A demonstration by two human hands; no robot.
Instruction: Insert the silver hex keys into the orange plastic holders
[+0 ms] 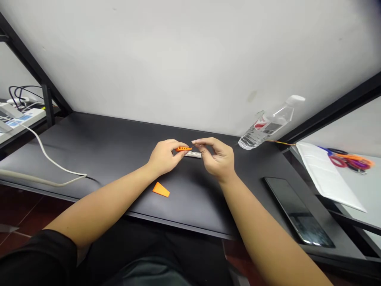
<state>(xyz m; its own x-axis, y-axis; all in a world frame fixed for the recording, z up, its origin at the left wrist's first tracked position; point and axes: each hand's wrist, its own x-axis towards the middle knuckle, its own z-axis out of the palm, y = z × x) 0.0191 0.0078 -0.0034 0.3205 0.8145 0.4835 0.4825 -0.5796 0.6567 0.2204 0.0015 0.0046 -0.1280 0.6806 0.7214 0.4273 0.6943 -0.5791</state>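
Observation:
My left hand (pixel 164 157) is closed on a small orange holder (pixel 183 149) with a row of round holes along its edge. The fingertips of my right hand (pixel 218 158) pinch a thin rod (pixel 194 145), whose end meets or nearly meets the holder; its exact kind is too small to make out. Just behind and below the fingers lies a pale, ridged strip or bundle (pixel 194 154), partly hidden by my hands. A flat orange wedge-shaped piece (pixel 161 189) rests on the black table, nearer to me and below my left wrist.
On the black table (pixel 119 139), a clear water bottle (pixel 268 126) stands at the back right and a dark phone (pixel 297 210) lies at the right. A white cable (pixel 44 153) crosses the left side. Beyond the right frame bar are a white pouch (pixel 327 174) and coloured rings (pixel 351 161).

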